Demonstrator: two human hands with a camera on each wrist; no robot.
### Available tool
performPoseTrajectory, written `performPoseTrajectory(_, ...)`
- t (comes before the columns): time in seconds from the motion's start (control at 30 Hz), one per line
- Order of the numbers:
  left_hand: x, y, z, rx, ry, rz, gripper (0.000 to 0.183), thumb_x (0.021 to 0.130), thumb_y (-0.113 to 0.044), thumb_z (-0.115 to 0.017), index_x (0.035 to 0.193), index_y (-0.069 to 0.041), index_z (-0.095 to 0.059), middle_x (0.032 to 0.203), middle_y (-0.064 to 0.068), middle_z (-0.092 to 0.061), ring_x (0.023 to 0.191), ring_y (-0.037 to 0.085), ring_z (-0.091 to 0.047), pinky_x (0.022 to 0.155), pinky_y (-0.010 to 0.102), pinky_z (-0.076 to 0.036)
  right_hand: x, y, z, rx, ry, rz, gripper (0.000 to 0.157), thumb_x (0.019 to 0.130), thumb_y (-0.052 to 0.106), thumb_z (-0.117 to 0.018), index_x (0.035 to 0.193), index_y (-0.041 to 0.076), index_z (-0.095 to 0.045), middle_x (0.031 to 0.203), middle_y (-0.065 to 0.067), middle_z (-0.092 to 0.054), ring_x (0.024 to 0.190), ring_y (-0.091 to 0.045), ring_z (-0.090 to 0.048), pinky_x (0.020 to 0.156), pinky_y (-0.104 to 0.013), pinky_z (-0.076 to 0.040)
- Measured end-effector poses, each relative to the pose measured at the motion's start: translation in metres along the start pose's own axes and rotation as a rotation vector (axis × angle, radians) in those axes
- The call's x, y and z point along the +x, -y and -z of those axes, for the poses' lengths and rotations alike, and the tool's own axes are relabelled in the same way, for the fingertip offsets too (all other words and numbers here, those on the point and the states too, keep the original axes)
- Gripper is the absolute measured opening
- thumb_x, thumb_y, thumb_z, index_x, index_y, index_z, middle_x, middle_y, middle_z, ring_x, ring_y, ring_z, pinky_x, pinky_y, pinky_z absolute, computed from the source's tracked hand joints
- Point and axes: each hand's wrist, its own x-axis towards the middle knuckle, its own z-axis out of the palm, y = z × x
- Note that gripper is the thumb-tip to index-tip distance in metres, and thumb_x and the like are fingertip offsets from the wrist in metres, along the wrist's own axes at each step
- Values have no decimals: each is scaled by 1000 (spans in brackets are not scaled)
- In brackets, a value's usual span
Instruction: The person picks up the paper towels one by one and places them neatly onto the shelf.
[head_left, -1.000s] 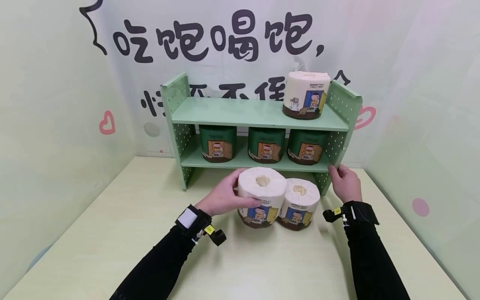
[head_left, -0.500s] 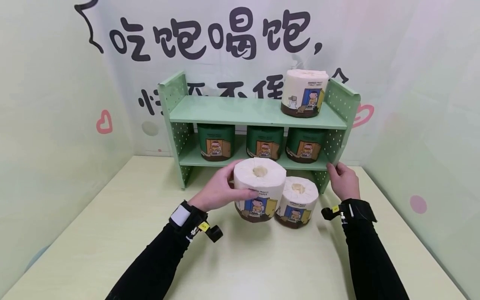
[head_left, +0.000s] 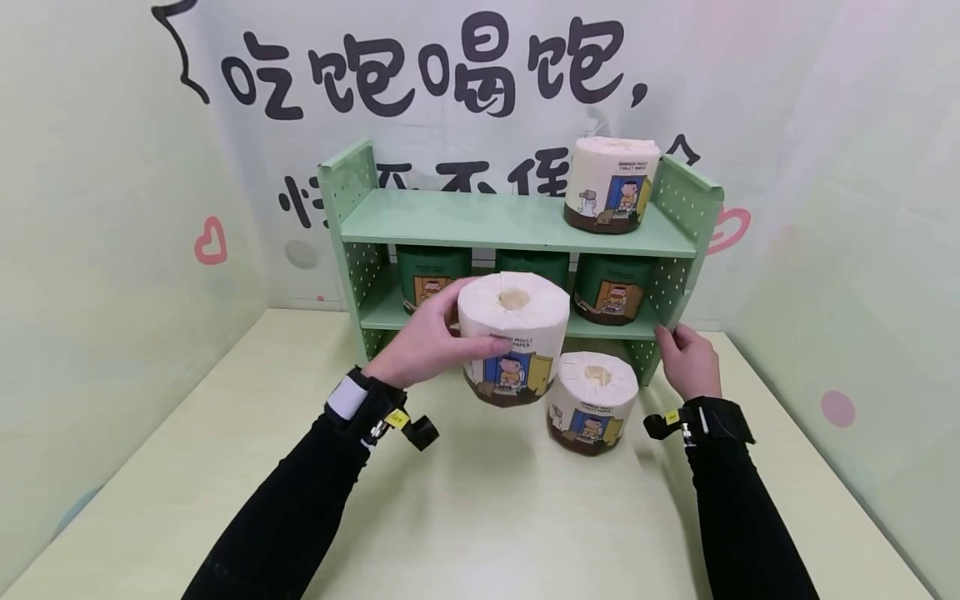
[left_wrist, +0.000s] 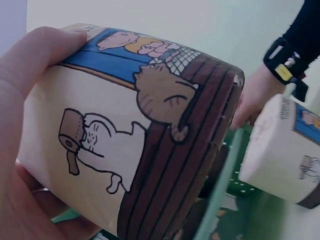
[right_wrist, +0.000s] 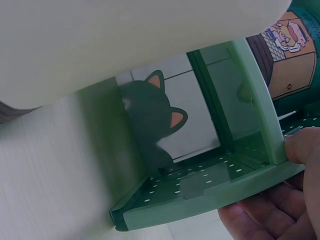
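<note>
We record one white, brown-based, cylindrical paper roll (head_left: 528, 354), gripped by the left hand (head_left: 422, 343) above the pale bench (head_left: 480, 525); right hand (head_left: 693, 367), pinching the right end of a green, perforated, two-tier shelf (head_left: 465, 219).

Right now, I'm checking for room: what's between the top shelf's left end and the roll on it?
Nothing stands there: in the head view, the top shelf is bare from its left panel to the upper roll.
</note>
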Motion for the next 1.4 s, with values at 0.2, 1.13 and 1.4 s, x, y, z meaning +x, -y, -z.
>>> performPoseTrajectory(0.2,13,-21,12,2,-14,-40,74,81,-24,-84,144,-19,-44,124,-1,-60,109,18,-58,89,43,-52,0,2,1,4,8,-5,51,106,42,-44,128,0,-62,116,-21,-65,100,-34,-61,69,-39,-45)
performPoseTrajectory(1.13,53,-100,44,85,-163,5,66,86,-19,-76,141,-5,-43,121,10,-60,103,20,-60,89,40,-53,-1,0,-2,8,3,-3,51,106,42,-44,123,-1,-64,114,-20,-66,100,-33,-62,71,-40,-46)
performPoseTrajectory(1.4,64,-97,48,75,-196,29,65,86,-23,-77,140,-5,-45,120,11,-60,103,21,-60,90,41,-51,0,-1,-1,11,-1,6,49,106,41,-45,123,0,-65,114,-20,-67,100,-33,-61,73,-42,-46)
